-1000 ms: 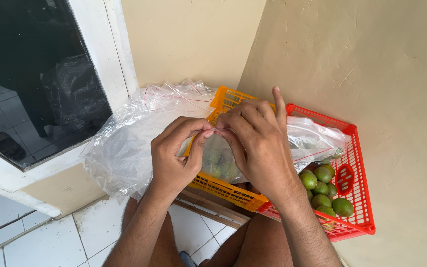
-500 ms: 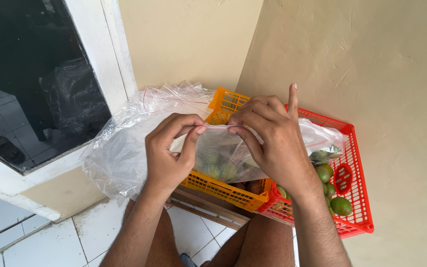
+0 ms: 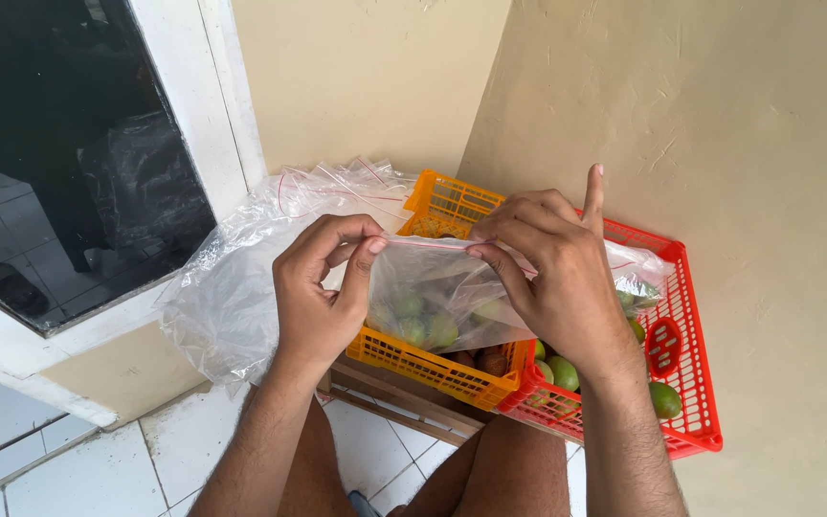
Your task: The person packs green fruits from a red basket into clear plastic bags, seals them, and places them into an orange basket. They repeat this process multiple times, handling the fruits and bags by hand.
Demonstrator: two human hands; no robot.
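— Changed since a second ago?
— Both pinching the clear zip-top plastic bag of green limes (image 3: 433,306): left hand (image 3: 323,287), right hand (image 3: 552,278). Hands now spread apart along the strip, above orange plastic basket (image 3: 433,364).

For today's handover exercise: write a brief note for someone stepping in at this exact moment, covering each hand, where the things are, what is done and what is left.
Left hand: fingers pinch the left end of the clear zip bag at its top strip.
Right hand: fingers pinch the strip further right, index finger raised.
The bag holds green limes and hangs over the orange basket.
The red basket beside it holds loose limes.
A pile of empty clear bags lies to the left.
Done: bag filled.
Left: whether the strip is fully sealed cannot be told.
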